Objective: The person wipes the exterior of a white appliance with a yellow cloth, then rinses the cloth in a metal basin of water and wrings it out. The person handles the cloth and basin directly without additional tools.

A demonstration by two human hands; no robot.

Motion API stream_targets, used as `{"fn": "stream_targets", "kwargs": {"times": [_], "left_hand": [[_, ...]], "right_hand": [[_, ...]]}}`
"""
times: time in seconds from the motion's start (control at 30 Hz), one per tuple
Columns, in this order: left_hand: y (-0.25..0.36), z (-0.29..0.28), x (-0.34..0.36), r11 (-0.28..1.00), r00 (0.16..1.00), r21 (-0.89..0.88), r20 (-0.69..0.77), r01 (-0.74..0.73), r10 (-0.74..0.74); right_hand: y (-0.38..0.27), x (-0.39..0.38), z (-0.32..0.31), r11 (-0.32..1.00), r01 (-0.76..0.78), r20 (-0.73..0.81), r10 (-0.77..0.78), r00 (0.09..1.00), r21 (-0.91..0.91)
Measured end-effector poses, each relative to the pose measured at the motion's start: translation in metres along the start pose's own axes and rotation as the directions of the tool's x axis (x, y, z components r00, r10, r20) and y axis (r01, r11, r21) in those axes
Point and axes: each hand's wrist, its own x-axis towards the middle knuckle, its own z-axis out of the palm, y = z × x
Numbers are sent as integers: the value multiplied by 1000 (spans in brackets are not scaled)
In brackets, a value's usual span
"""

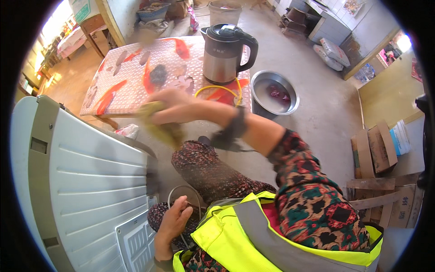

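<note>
My right hand (174, 105), smeared by motion, grips a yellowish-green cloth (162, 126) that hangs over the gap between the low table and a white appliance (93, 167). The appliance has a ribbed panel and a slotted vent cover (138, 238), and stands close at my left. Beside that vent cover, near my knee, is my left hand (174, 218), its fingers loosely bent and apart. A thin pale cord (170, 196) loops around behind this hand; I see no grip on it.
The low table (131, 75) has a fish-patterned cover. On it are a black-and-steel electric kettle (220, 59), a yellow cord (210, 86) and a dark scrubber-like lump (158, 75). A metal basin (290, 84) with cloudy water sits on the floor. Cardboard boxes (380, 145) stand at right.
</note>
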Motion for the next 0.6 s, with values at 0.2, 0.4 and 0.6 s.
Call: {"fn": "stream_targets", "kwargs": {"times": [0.2, 0.4, 0.6], "left_hand": [[9, -23, 29, 988, 993, -97, 6, -117, 118], [19, -27, 44, 985, 991, -111, 3, -132, 133], [8, -37, 25, 986, 969, -158, -229, 57, -93]], "right_hand": [[29, -190, -101, 762, -247, -379, 541, 750, 599], [137, -335, -126, 452, 86, -459, 882, 105, 888], [224, -384, -191, 556, 83, -527, 818, -232, 827]]}}
